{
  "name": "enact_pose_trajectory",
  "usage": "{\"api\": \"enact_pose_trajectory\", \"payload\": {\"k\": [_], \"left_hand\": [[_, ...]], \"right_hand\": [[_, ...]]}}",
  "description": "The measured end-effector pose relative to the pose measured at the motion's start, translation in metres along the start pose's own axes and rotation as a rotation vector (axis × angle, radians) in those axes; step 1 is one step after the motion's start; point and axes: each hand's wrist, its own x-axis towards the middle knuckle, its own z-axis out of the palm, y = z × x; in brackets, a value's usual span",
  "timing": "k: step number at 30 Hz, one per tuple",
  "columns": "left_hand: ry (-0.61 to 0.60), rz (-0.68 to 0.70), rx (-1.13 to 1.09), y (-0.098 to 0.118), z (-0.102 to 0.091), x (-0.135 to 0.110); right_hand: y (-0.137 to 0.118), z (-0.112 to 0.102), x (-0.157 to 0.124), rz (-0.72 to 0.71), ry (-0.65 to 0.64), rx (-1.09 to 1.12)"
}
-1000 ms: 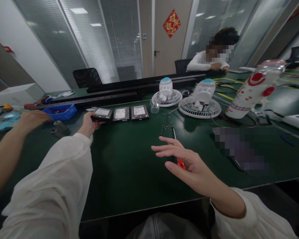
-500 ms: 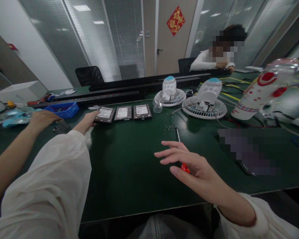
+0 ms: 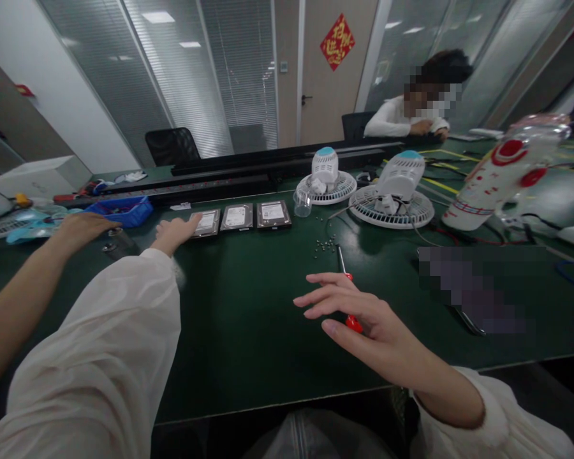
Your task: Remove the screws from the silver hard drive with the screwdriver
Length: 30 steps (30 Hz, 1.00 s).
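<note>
My left hand [image 3: 173, 233] reaches to the leftmost of three hard drives, its fingers apart and the thumb over the edge of that hard drive [image 3: 207, 223]. Beside it in a row lie the middle hard drive [image 3: 237, 217] and the right hard drive [image 3: 273, 215], labels up. My right hand [image 3: 363, 315] hovers open above the table, over a screwdriver [image 3: 342, 260] with a red handle that my fingers partly hide. Small screws [image 3: 324, 245] lie scattered just beyond the screwdriver's tip.
Another person's hand [image 3: 83, 229] is at the left by metal cylinders [image 3: 119, 239] and a blue tray [image 3: 141, 209]. A clear cup [image 3: 303, 204], two white fans [image 3: 392, 207], a decorated bottle [image 3: 488, 185] and a blurred flat device [image 3: 473, 287] stand or lie right. Someone sits across.
My left hand has loosened from the leftmost hard drive, its fingers spreading; the drive now lies in line with the others. My right hand has barely shifted left.
</note>
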Motion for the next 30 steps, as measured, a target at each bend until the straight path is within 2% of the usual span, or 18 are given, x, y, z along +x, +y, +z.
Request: {"api": "enact_pose_trajectory", "payload": {"k": [3,6,11,15,18,21,30], "left_hand": [[0.074,-0.008,0.002,0.016,0.001,-0.001],[0.117,0.166,-0.024,0.046,0.010,-0.018],[0.079,0.495,-0.078,0.114,0.036,-0.061],[0.043,0.552,-0.087,0.150,0.058,-0.075],[0.019,0.505,-0.095,0.160,0.070,-0.071],[0.009,0.468,-0.107,0.161,0.077,-0.065],[0.015,0.455,-0.162,0.161,0.078,-0.067]], "right_hand": [[-0.001,0.000,0.001,-0.011,-0.002,0.016],[-0.003,0.000,0.001,-0.019,-0.007,0.034],[-0.003,0.001,0.000,-0.018,-0.014,0.047],[-0.002,0.001,-0.001,-0.024,-0.031,0.035],[-0.002,0.001,-0.001,-0.028,-0.053,0.038],[-0.003,0.001,-0.001,-0.026,-0.076,0.030],[-0.001,0.002,-0.002,-0.035,-0.086,0.013]]}}
